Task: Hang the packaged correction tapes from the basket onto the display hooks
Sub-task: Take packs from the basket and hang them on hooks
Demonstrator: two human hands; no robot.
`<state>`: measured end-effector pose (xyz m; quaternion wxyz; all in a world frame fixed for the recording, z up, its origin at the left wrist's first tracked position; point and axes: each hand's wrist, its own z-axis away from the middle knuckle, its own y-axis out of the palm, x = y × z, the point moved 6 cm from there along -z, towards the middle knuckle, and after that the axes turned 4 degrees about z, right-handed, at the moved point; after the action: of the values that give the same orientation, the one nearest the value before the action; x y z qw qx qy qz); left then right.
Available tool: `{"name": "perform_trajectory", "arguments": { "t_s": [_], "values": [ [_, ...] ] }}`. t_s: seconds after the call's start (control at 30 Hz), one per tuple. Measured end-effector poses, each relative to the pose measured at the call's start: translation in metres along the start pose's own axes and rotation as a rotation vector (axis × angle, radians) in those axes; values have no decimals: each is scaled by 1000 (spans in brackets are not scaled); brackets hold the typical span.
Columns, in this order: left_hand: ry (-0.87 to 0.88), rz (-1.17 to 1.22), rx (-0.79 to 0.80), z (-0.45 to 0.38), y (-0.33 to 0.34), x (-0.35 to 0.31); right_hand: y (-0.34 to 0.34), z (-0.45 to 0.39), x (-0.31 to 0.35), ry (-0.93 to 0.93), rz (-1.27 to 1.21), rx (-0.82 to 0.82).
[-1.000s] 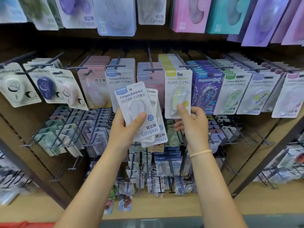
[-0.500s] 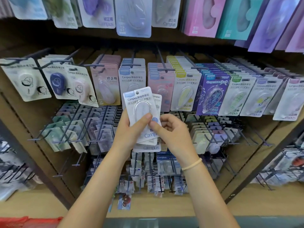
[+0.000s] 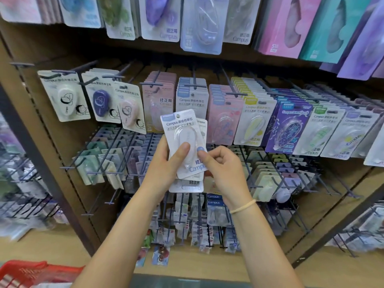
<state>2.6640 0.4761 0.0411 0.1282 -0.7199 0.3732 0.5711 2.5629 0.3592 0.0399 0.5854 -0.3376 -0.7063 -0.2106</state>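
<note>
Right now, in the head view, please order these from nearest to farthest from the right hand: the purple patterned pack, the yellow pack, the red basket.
Measured from the right hand:
1. Yellow pack, hanging just above and slightly right.
2. Purple patterned pack, same row, further right.
3. Red basket, far off at the lower left corner.

We see even, fairly bright indoor light with warm tones and only soft shadow under the upper shelf [image 3: 207, 57]. The centre is sharp enough to read print on the hanging packs [image 3: 192, 100]. Toward the left edge [image 3: 18, 183] and lower right corner things smear into blur, and the wide lens bends the shelf lines outward.
</note>
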Motion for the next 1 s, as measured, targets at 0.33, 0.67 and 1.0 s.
{"name": "perform_trajectory", "arguments": {
  "t_s": [0.33,0.67,1.0],
  "values": [
    [36,25,-159,6,-31,1,15,-4,13,-27,-99,-57],
    [45,18,-366,11,-67,5,12,-16,33,-128,-132,-161],
    [55,25,-350,12,-69,0,14,-11,27,-151,-132,-206]
  ]
}}
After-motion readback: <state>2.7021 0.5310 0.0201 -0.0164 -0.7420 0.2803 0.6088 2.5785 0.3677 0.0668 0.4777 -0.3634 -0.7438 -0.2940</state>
